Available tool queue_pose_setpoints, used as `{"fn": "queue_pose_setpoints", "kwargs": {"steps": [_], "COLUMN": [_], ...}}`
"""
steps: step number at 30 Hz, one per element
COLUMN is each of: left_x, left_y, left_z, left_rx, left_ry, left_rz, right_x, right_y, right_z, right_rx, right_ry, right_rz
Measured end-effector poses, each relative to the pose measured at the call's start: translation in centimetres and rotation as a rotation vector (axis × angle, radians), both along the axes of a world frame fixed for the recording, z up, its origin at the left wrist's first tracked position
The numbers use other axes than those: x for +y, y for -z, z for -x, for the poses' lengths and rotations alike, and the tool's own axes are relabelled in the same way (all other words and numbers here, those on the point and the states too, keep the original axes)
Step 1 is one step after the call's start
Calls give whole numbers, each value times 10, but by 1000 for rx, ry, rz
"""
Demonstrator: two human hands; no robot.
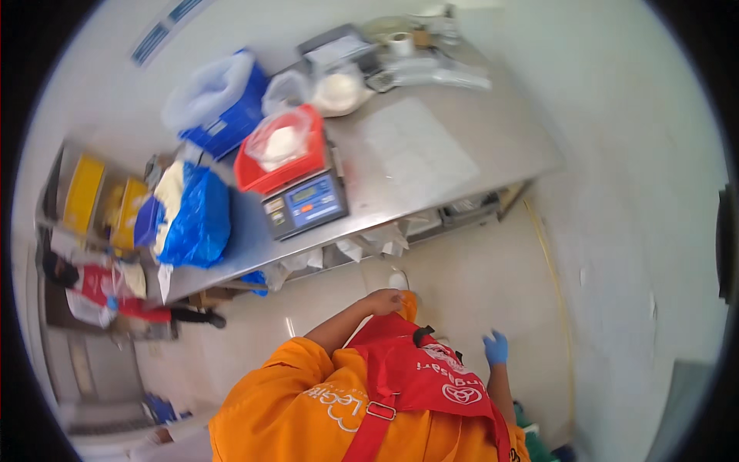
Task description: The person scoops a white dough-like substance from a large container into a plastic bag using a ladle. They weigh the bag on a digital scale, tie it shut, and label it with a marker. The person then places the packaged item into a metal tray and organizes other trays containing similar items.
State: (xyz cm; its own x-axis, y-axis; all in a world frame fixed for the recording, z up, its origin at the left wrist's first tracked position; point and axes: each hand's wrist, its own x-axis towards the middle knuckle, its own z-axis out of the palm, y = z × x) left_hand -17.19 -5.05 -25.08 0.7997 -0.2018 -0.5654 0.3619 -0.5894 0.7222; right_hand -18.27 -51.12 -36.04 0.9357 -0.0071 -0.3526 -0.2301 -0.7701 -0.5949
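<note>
My left hand (385, 302) is bare, its fingers curled in front of my red apron (416, 369), beside a bit of orange cloth (409, 306). Whether the fingers grip that cloth is unclear. My right hand (496, 348) wears a blue glove and hangs low at my right side, fingers partly apart, holding nothing visible. Neither hand touches the steel table (493, 131). On it stands a digital scale (312, 202) bearing a red basket (252, 173), in which lies a clear bag of white powder (283, 145).
A blue bin (242, 115) with a clear liner, a bowl of white powder (339, 92), and a blue plastic bag (204, 219) share the table. Another person in red (96, 281) works at far left, near yellow bins (85, 192). A wall (639, 192) rises on the right.
</note>
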Motion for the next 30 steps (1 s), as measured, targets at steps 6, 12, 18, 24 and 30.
{"fn": "queue_pose_setpoints", "kwargs": {"steps": [6,12,18,24,30], "left_x": [115,221,347,321,237], "left_y": [-155,-318,-322,-459,-552], "left_z": [-19,-90,-138,-144,-154], "left_rx": [-310,-1233,-648,-988,-1473], "left_ry": [-492,-1282,-1225,-1226,-755], "left_rz": [222,-224,-58,1031,37], "right_x": [287,545,700,674,534], "right_y": [-230,-397,-430,-575,-695], "right_z": [-240,-342,-388,-380,-414], "right_rx": [-513,-835,-874,-132,-245], "right_ry": [-701,-839,-1408,-964,-1055], "right_rz": [-235,-527,29,-943,-926]}}
